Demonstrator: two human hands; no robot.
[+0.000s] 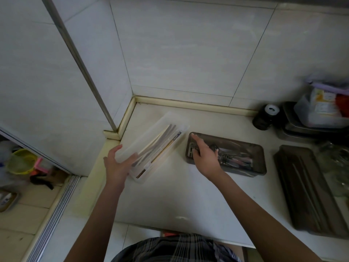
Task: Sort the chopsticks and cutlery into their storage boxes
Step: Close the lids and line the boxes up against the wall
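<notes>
Chopsticks [160, 146] lie bundled lengthwise in the clear box [151, 144] near the corner of the surface [170, 195], and our left hand [117, 163] cups that box's near end, grip spread around it, probably to steady or square it. Our right hand [204, 156] rests on the left end of the smoky box [226, 154] beside it, fingers loosely bent over the metal cutlery [234, 159] inside; whether it pinches a piece, we cannot tell. Another dark tray [309, 190] sits apart at right.

Off-task stuff you've got in frame: black jar [264, 119] far right at the wall, stacked metal trays [302, 129] beside it with a clear plastic container [319, 110] on top. Yellow basket [21, 161] on the floor, left.
</notes>
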